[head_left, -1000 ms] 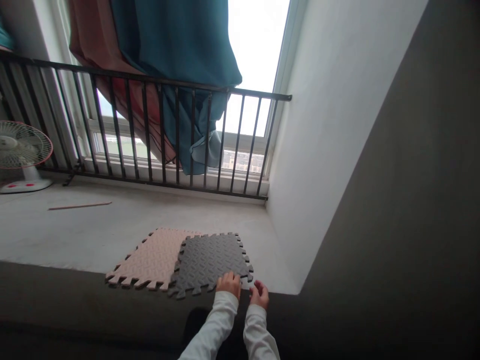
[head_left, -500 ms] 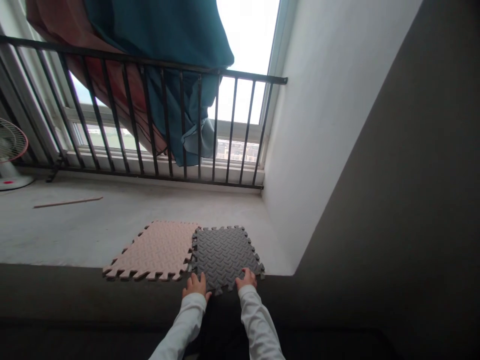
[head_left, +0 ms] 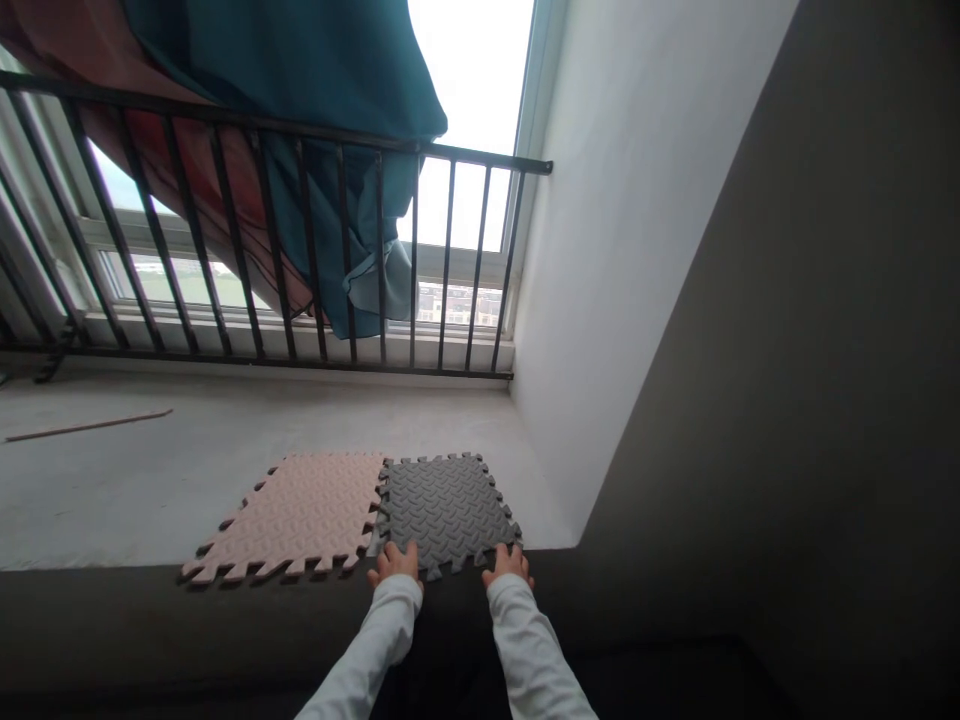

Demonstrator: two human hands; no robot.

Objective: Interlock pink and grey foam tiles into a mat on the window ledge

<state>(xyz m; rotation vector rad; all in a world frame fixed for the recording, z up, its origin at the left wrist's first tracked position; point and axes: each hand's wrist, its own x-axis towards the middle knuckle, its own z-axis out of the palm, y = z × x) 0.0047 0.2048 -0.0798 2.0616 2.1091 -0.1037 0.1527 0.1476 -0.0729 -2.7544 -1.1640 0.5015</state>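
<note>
A dark grey foam mat tile [head_left: 448,510] with a chevron texture and jigsaw edges lies on the ledge, its near edge jutting slightly past the rim. My left hand [head_left: 395,565] grips that edge near its left corner, fingers on top. Close to the right corner, my right hand [head_left: 509,567] holds the same edge, fingers curled over it. Both thumbs are partly hidden. Left of the grey tile lies a pink foam mat tile [head_left: 300,510]; their toothed sides lie against each other, but I cannot tell whether the teeth interlock.
The pale ledge [head_left: 97,500] ends at a front edge above a dark drop. A thin stick [head_left: 90,425] lies at the left. Behind stands a black metal railing [head_left: 300,362], with a teal and pink curtain [head_left: 300,70] before the window. A white wall [head_left: 600,250] bounds the right.
The view has shifted to the right, and the fan has left it. The grey tile's near edge sits lower and farther in. My right hand has moved along that edge towards the right corner.
</note>
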